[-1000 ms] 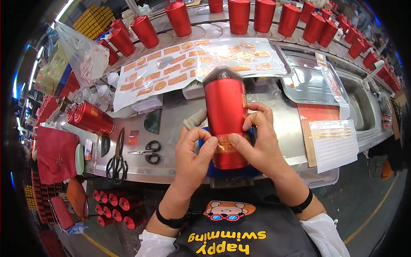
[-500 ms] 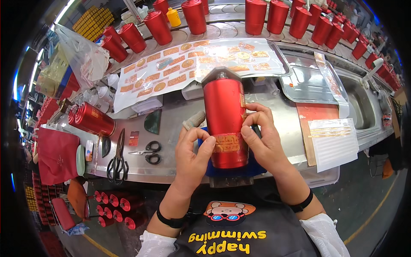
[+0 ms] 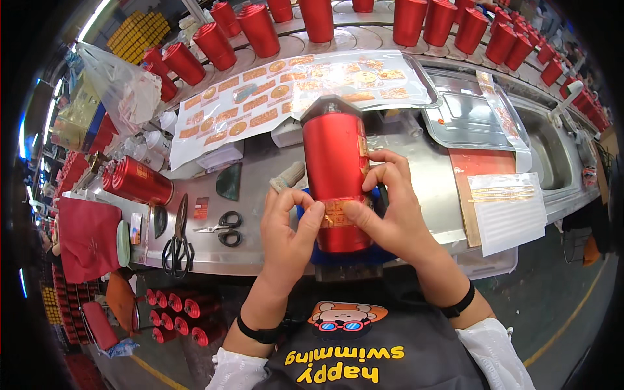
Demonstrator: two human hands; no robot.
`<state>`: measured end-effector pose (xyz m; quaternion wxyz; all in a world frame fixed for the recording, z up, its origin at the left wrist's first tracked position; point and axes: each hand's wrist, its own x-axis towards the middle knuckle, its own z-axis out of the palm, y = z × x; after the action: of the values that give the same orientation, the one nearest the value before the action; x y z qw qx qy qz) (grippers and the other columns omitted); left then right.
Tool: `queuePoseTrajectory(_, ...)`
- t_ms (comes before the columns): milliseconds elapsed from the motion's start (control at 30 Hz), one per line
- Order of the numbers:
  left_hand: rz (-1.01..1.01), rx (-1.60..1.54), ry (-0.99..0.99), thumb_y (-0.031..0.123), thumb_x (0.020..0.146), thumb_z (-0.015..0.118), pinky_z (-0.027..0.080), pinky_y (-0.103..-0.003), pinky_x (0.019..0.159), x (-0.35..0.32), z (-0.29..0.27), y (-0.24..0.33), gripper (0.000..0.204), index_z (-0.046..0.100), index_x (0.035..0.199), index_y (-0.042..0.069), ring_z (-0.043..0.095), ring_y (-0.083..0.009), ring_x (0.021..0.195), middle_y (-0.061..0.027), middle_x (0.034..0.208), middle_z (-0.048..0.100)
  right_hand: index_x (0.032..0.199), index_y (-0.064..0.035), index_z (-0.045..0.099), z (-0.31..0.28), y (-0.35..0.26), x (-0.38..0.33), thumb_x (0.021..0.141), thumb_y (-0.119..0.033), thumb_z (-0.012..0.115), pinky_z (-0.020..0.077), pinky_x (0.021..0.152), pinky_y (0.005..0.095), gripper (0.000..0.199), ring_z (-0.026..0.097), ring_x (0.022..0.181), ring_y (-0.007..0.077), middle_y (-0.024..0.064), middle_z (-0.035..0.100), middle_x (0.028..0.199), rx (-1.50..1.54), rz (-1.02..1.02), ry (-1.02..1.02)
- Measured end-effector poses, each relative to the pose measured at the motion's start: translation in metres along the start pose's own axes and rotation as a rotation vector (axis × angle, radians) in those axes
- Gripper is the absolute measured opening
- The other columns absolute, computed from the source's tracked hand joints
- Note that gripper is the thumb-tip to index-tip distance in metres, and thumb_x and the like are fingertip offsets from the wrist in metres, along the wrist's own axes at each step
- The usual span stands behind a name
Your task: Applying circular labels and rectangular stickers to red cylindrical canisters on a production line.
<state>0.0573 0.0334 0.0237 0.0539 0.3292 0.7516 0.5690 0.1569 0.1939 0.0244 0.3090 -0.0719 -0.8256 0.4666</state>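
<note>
A glossy red cylindrical bottle lies in front of me on a blue-topped support, a dark octagonal piece at its far end. Around its near part runs a gold patterned sticker band. At the band's left edge my left hand pinches with thumb and forefinger, closed on the sticker's edge. A pale ribbed cloth cover shows beyond those fingers, seemingly on one of them. My right hand presses its thumb flat on the band, fingers curled against the bottle's right side. Their tips are partly hidden.
Sheets of gold stickers lie beyond the bottle. To the left are black scissors, large shears and another red bottle. On the right are a metal tray, white sheets and a sink. Red bottles line a conveyor.
My right thumb has moved left from the bottle's side onto the gold band. My left hand keeps its pinch at the left edge. Bottles on the conveyor have shifted right.
</note>
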Motion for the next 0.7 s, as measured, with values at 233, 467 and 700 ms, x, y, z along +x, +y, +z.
queuePoseTrajectory(233,-0.125,-0.162,-0.017,0.015,0.086,0.064,0.04,-0.029,0.08,-0.004,0.0,-0.008,0.018,0.055,0.08,0.001,0.05,-0.0189,0.084,-0.0089,0.088,0.052,0.096,-0.0052,0.051,-0.007,0.015,-0.004,0.086,-0.013,0.064,0.0349,0.099,0.0405,0.018,0.04,0.123,0.0329,0.0181,0.044,0.118,0.255,0.085,-0.061)
queuePoseTrajectory(467,-0.174,-0.268,-0.037,0.016,0.089,0.062,0.039,-0.027,0.077,-0.009,-0.001,-0.015,0.018,0.055,0.082,0.001,0.048,-0.0148,0.082,-0.0055,0.085,0.05,0.104,-0.0054,0.054,-0.009,0.016,-0.014,0.087,-0.013,0.062,0.0347,0.101,0.039,0.021,0.045,0.118,0.0294,0.0174,0.043,0.126,0.202,-0.016,-0.052)
queuePoseTrajectory(700,-0.225,-0.449,-0.078,0.016,0.092,0.058,0.038,-0.022,0.073,-0.009,-0.002,-0.017,0.017,0.055,0.084,0.001,0.045,-0.007,0.081,-0.0007,0.088,0.05,0.106,-0.0055,0.055,-0.009,0.011,-0.016,0.087,-0.014,0.063,0.0351,0.1,0.0388,0.023,0.044,0.118,0.0304,0.0165,0.043,0.127,0.173,-0.016,-0.072)
